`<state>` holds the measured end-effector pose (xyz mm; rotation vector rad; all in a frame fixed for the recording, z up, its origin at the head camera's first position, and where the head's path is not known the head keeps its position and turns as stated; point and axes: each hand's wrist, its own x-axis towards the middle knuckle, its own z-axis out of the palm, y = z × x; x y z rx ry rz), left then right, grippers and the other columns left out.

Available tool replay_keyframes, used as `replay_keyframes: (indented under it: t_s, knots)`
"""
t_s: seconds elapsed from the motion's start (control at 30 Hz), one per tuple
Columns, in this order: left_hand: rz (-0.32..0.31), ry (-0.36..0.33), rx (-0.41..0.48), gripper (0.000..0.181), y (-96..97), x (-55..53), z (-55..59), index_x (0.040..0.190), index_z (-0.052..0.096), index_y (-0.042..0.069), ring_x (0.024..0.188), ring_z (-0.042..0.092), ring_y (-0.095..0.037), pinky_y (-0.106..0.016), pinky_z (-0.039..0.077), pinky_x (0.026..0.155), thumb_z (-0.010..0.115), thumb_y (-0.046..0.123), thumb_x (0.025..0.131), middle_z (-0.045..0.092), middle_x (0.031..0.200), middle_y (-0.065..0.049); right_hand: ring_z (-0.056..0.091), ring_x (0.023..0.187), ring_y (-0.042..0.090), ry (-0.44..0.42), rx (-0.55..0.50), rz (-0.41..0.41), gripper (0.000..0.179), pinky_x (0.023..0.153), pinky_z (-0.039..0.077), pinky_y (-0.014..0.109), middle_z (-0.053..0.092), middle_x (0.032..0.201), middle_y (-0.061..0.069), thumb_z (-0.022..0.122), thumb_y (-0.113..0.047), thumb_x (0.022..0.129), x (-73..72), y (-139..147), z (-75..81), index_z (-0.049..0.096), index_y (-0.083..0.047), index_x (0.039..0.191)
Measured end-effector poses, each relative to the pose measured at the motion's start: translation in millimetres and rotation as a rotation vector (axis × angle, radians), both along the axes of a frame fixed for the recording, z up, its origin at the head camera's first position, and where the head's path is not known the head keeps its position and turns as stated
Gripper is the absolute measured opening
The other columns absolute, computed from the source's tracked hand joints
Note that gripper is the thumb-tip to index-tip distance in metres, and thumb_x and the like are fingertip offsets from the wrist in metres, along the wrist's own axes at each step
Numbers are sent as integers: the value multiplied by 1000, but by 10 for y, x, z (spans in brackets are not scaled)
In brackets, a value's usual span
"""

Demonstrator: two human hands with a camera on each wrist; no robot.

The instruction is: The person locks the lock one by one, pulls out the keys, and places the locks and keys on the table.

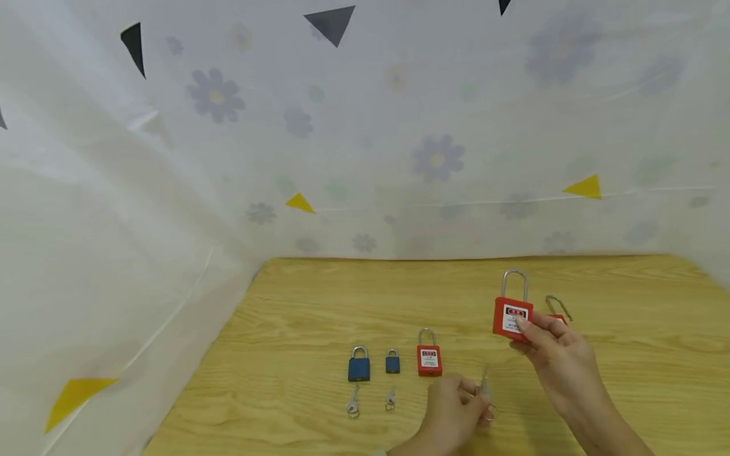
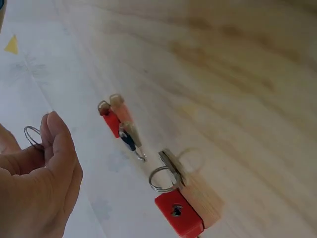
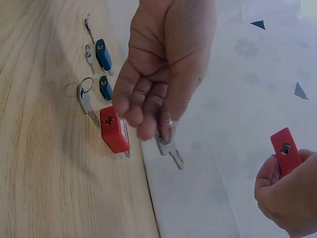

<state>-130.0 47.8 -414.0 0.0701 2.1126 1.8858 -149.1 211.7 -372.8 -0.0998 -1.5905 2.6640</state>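
In the head view, my right hand (image 1: 564, 354) grips a red padlock (image 1: 513, 316) by its lower body, raised above the table with the shackle upward. Lower and to the left, my left hand (image 1: 453, 408) pinches a key (image 1: 485, 383) on a ring; the right wrist view shows this key (image 3: 171, 151) hanging from the fingers. That view also shows the held padlock's keyhole face (image 3: 286, 148). The key and padlock are apart. Just behind my right hand is another red padlock (image 1: 559, 318), its shackle swung out and its body mostly hidden.
Left of my hands stand a red padlock (image 1: 429, 361), a small blue padlock (image 1: 392, 362) and a larger blue padlock (image 1: 359, 368). Keys (image 1: 353, 402) lie in front of the blue ones. Another ringed key (image 3: 85, 100) lies by the red padlock. Patterned sheeting (image 1: 365, 158) borders the wooden table (image 1: 296, 316).
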Motion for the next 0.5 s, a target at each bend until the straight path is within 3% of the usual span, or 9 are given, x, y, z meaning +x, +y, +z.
replay_keyframes:
  t_s: [0.2, 0.4, 0.5]
  knots:
    - [-84, 79, -248, 15, -54, -117, -41, 71, 66, -6, 50, 66, -19, -20, 52, 46, 63, -1, 84, 66, 56, -11, 61, 87, 7, -25, -12, 4, 12, 74, 53, 19, 56, 102, -7, 52, -7, 94, 21, 60, -28, 61, -14, 94]
    - [-88, 150, -428, 27, -47, -150, -87, 55, 68, -2, 37, 57, -9, -14, 42, 38, 64, 0, 81, 62, 46, -9, 62, 82, 8, -28, -33, -1, 14, 73, 54, 21, 57, 98, -6, 51, -5, 94, 41, 83, -44, 62, -13, 90]
    - [-78, 153, -491, 32, -32, -142, -106, 49, 65, 0, 33, 52, -7, -14, 37, 34, 63, 2, 81, 61, 44, -8, 62, 81, 8, -34, -38, -5, 16, 73, 54, 21, 56, 99, -7, 51, -6, 94, 52, 86, -45, 63, -14, 88]
